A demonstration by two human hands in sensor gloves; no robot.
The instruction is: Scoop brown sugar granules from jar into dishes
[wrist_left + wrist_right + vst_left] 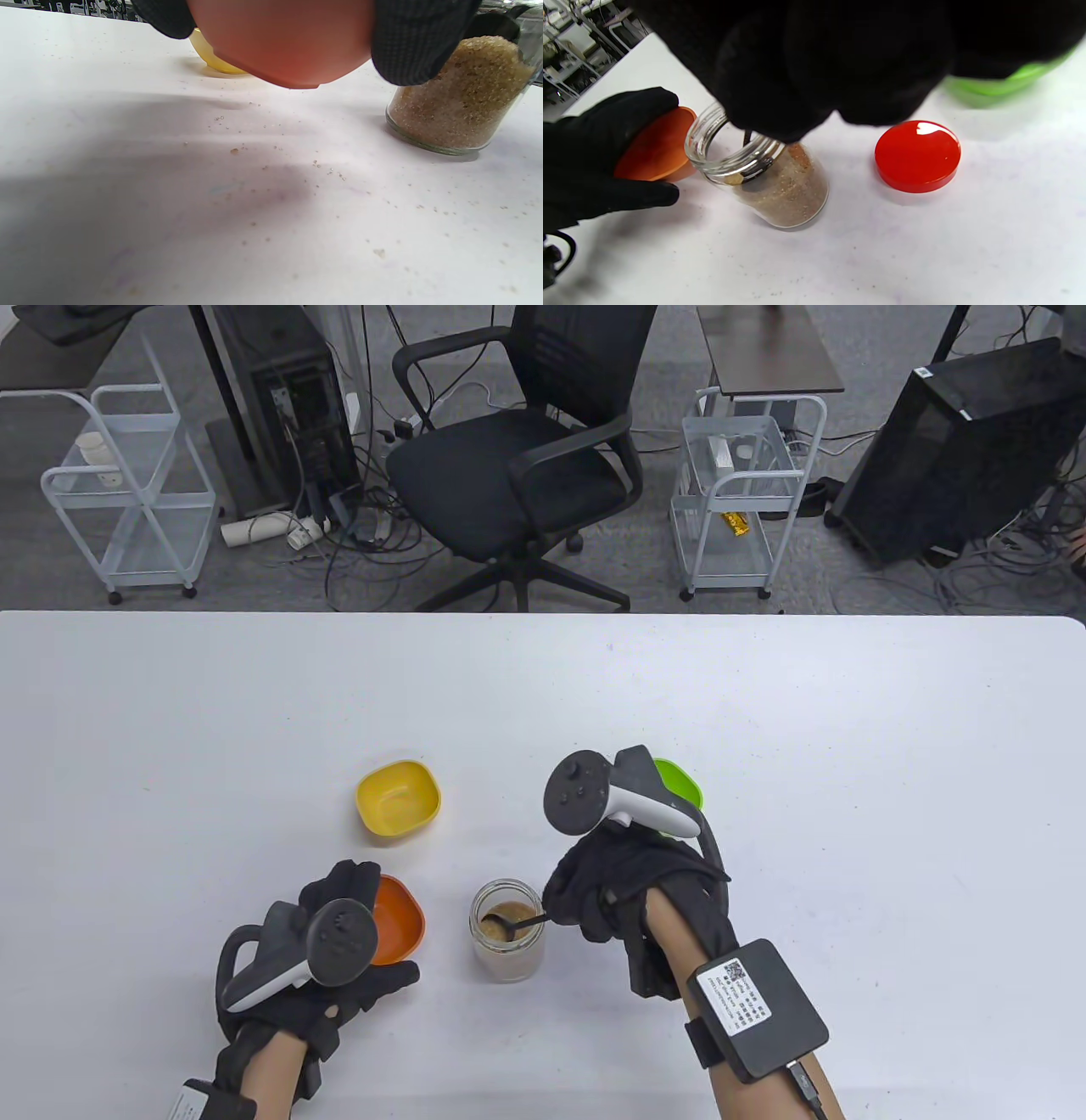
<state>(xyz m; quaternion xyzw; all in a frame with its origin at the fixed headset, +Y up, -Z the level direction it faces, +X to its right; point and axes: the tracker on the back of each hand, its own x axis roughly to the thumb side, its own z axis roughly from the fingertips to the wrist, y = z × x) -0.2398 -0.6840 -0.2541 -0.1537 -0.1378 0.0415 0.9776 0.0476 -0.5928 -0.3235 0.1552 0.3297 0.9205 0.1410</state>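
Behind the white table [764, 712] stand a black office chair [517, 458] and two white wire carts [127, 492].

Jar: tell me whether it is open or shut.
Open. The jar shows a bare threaded mouth, its red lid lies on the table beside it, and the spoon reaches inside.

Both hands in black knit sensor gloves, forearms bare skin. Left hand [327, 976] and right hand [632, 895] each carry a black-and-white tracker with round black button face. Right forearm has a black box [755, 1008] with white QR label, strap, cable plugged in.
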